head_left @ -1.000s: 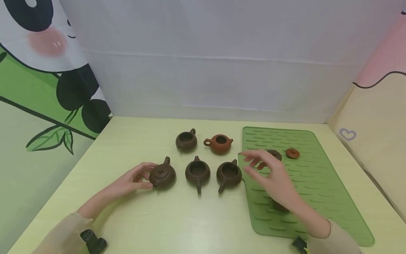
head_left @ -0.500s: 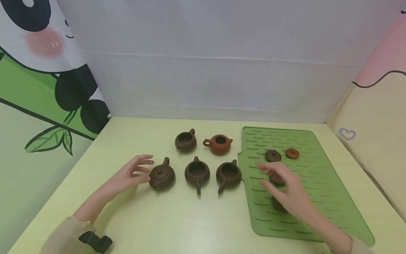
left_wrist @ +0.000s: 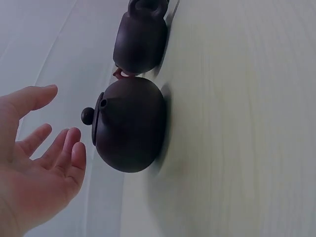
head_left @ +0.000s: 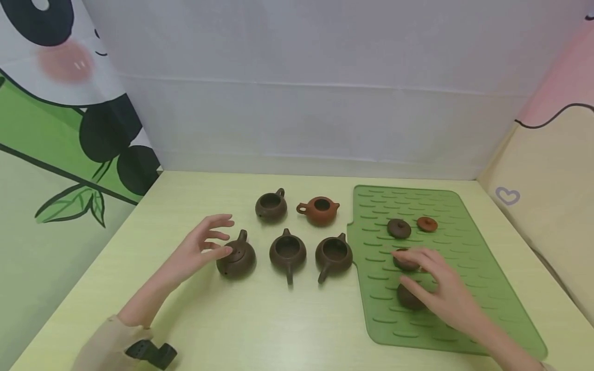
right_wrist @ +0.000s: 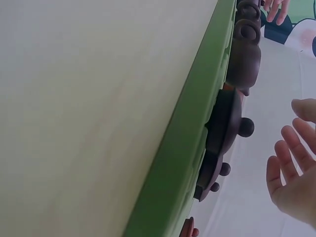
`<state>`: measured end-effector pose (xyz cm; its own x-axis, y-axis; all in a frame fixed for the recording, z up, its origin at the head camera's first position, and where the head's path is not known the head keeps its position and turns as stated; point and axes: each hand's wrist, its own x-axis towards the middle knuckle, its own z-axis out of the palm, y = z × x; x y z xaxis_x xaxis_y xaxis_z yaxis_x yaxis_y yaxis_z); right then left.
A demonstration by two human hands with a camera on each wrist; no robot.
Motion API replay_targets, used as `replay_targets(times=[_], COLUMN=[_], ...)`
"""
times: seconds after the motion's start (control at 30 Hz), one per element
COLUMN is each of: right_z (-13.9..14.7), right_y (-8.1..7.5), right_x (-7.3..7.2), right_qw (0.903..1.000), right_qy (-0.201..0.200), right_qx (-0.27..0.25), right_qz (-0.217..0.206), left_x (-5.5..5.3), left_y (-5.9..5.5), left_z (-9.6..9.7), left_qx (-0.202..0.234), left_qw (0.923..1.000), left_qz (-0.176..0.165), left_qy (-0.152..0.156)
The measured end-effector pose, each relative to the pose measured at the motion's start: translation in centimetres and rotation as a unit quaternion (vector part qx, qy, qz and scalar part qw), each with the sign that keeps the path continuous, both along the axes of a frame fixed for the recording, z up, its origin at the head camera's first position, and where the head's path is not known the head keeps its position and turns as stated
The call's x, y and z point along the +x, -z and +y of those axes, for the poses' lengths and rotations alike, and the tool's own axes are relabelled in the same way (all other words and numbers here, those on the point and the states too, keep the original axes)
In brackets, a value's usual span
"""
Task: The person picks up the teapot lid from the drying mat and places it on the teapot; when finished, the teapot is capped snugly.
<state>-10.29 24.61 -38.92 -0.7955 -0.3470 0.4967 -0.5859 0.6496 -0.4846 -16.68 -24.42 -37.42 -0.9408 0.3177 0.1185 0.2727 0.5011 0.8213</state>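
Note:
My left hand (head_left: 197,253) is beside a dark brown lidded teapot (head_left: 237,264), its thumb overlapping the lid in the head view. In the left wrist view, the fingers are relaxed and apart from the lid knob (left_wrist: 87,116). Over the green mat, my right hand (head_left: 443,291) hovers empty with loosely spread fingers. Below its fingertips lie two dark lids, a middle one (head_left: 402,262) and a nearer one (head_left: 408,298), both partly hidden by the hand. Behind them on the mat rest another dark lid (head_left: 399,229) and a reddish lid (head_left: 427,224).
Lidless dark teapots stand in the middle: one (head_left: 287,252) centrally, one (head_left: 335,255) beside the mat's edge, and one (head_left: 271,207) farther back. A reddish lidless teapot (head_left: 321,211) stands at the back. The green mat (head_left: 482,309) covers the table's right side.
My left hand has let go of the lidded teapot and lifted slightly beside it. My right hand has moved right and nearer, from beside the teapots to over the nearer lids.

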Motion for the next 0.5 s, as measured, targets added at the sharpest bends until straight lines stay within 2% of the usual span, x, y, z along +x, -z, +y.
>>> replay_targets(times=[0.1, 0.23, 0.5], right_z=[0.3, 0.7, 1.5], right_y=[0.1, 0.2, 0.7], right_x=[0.1, 0.2, 0.3], right_qw=[0.9999, 0.9995, 0.998], right_qy=[-0.005, -0.004, -0.004], right_qx=[0.01, 0.03, 0.062], right_qz=[0.011, 0.003, -0.009], left_x=[0.0, 0.0, -0.4], left_y=[-0.1, -0.1, -0.5], left_z=[0.8, 1.8, 4.2], left_qx=[0.011, 0.022, 0.006], left_qw=[0.9999, 0.9997, 0.9985], left_qz=[0.002, 0.005, 0.046], left_qy=[0.003, 0.009, 0.027])
